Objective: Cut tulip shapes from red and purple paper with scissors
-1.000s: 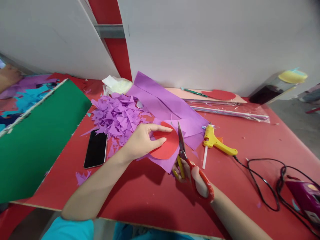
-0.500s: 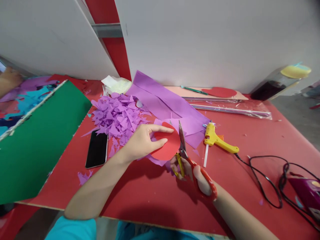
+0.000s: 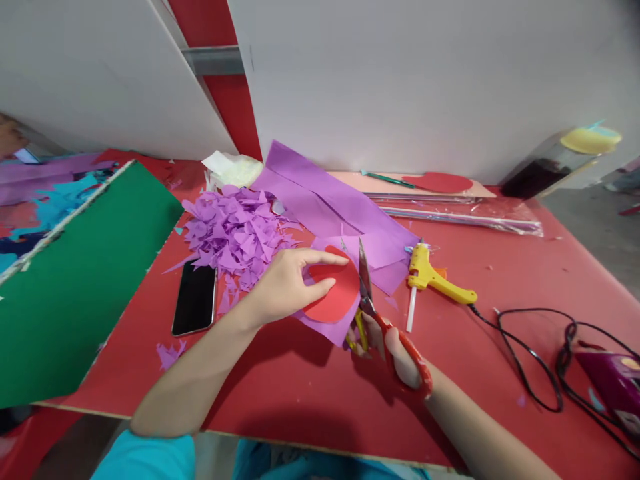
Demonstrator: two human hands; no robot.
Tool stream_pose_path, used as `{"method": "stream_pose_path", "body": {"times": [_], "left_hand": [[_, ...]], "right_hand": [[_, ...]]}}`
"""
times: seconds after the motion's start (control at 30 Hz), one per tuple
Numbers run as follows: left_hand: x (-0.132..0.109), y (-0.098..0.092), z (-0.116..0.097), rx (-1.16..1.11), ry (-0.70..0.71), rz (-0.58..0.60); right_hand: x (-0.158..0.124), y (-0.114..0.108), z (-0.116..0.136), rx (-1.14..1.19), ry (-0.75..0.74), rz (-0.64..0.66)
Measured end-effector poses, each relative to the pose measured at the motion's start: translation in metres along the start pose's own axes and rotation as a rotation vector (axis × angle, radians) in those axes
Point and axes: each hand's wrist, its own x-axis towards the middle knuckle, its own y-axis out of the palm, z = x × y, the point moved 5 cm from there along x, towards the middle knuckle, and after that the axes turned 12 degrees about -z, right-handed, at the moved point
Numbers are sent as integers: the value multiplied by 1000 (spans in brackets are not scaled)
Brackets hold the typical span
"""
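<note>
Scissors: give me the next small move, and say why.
Likely best: squeeze the scissors gently in the right hand, following the edge of the red shape. Their blades stand open beside it, and the left hand holds the red shape over purple paper that juts past it.

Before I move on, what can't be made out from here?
Red paper: head view, left part hidden under the left hand.
Scissors: head view, one blade mostly covered by the red paper.
Phone: head view, far end covered by purple scraps.
Magenta object: head view, cut off by the right edge.
Co-worker's hand: head view, blurred, cut off by the left edge.
</note>
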Motion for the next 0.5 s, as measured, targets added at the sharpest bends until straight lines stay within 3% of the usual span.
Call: {"method": "stream_pose_path", "body": {"times": [0.5], "left_hand": [[-2, 1, 0, -64, -80, 33]], "right_hand": [[-1, -2, 0, -16, 11, -41]]}}
